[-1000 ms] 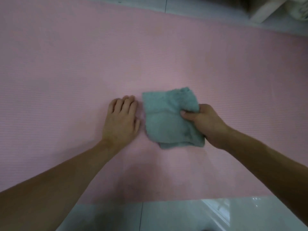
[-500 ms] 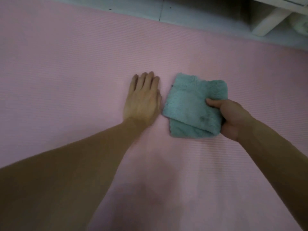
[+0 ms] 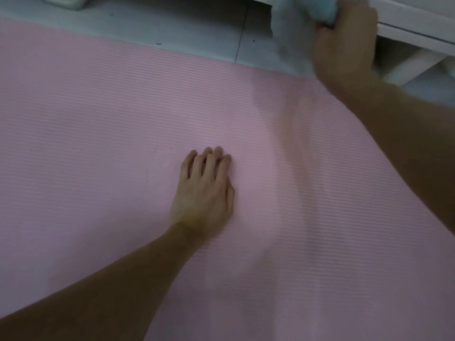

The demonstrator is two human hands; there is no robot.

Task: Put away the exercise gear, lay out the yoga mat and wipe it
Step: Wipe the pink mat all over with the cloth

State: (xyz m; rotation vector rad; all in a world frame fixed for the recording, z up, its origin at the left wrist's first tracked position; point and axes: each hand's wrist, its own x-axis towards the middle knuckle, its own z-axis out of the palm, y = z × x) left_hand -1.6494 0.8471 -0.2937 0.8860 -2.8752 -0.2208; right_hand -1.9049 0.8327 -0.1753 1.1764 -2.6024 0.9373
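Cloth (image 3: 295, 23), upper right: soft, light, blurred; bunches easily, best gripped by a fold. Right hand (image 3: 344, 43) clutches it. Left hand (image 3: 204, 190) flat, fingers straight, on yoga mat (image 3: 98, 119).

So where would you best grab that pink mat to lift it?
The mat lies flat, so only an edge offers a lip: probably pinch its far edge from the tile floor side. The left hand resting on it would have to lift first.
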